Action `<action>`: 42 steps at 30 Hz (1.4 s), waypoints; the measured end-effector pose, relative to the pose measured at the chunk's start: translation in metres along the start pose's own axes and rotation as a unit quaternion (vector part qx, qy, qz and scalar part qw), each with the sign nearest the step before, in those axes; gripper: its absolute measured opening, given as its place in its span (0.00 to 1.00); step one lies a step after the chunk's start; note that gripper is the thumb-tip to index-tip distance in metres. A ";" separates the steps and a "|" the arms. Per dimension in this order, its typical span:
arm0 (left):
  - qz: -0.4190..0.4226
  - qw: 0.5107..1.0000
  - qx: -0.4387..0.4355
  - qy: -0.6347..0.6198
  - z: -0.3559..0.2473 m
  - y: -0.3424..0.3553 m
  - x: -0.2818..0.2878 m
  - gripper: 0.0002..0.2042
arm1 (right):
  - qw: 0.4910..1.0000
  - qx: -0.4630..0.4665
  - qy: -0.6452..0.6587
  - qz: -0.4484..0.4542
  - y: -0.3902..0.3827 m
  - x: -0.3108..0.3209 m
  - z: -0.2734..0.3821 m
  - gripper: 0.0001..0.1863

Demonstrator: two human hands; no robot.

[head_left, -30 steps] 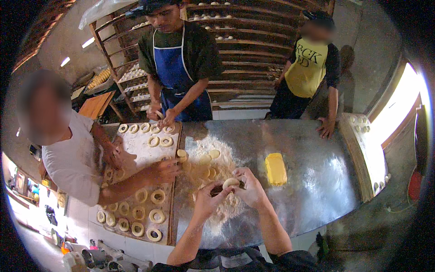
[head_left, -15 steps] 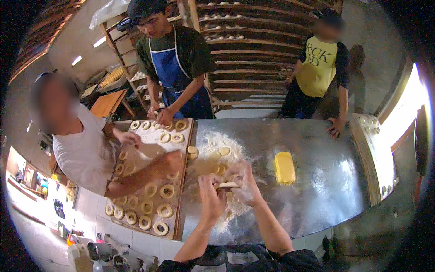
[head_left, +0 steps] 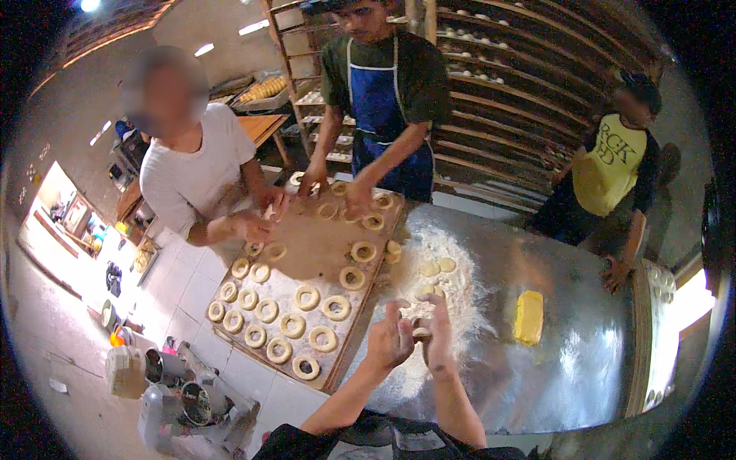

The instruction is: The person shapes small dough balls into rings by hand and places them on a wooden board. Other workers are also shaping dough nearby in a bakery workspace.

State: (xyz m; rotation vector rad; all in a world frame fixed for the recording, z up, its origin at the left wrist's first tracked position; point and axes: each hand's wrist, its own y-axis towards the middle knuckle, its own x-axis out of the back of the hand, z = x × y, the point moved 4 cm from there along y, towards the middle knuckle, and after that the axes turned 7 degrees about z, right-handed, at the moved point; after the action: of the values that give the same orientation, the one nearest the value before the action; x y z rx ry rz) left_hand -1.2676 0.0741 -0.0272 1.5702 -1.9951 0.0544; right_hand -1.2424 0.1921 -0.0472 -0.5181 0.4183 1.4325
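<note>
A small pale piece of dough [head_left: 422, 333] is held between my hands above the near part of the metal table [head_left: 498, 391]. On its left side my left hand [head_left: 389, 345] is closed, fingers curled against the dough. My right hand [head_left: 439, 339] pinches it from the other side, with some fingers pointing up. Much of the dough is hidden behind my fingers. Just beyond my hands, several flat dough discs [head_left: 437, 267] lie in a heap of white flour [head_left: 458, 295].
To the left, a wooden board [head_left: 314, 241] bears several dough rings [head_left: 306, 366]; two co-workers reach over it. A yellow block [head_left: 529, 317] sits on the table's right half. A third person rests a hand [head_left: 616, 274] on the far right edge. Machines [head_left: 201, 402] stand lower left.
My view has swung left, so the table appears farther right. My hands still hold the dough, now more upright. The co-worker in white has drawn the arms back from the board's near part.
</note>
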 end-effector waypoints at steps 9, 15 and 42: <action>-0.026 0.998 0.045 -0.028 0.052 0.023 0.071 0.19 | 0.936 0.071 -0.320 0.129 0.051 -0.073 -0.034 0.37; 0.036 0.999 -0.006 -0.002 0.093 0.044 0.121 0.11 | 0.890 0.198 -0.403 0.087 0.100 -0.101 -0.071 0.41; 0.179 0.952 0.139 0.204 0.230 0.160 0.149 0.30 | 0.827 -0.012 -0.548 -0.123 0.195 -0.143 -0.090 0.41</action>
State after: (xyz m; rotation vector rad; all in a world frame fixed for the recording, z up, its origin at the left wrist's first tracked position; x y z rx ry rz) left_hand -1.5272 -0.0955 -0.0955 1.2050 -1.9608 0.7714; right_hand -1.4473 0.0355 -0.0571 0.2808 -0.5801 1.2524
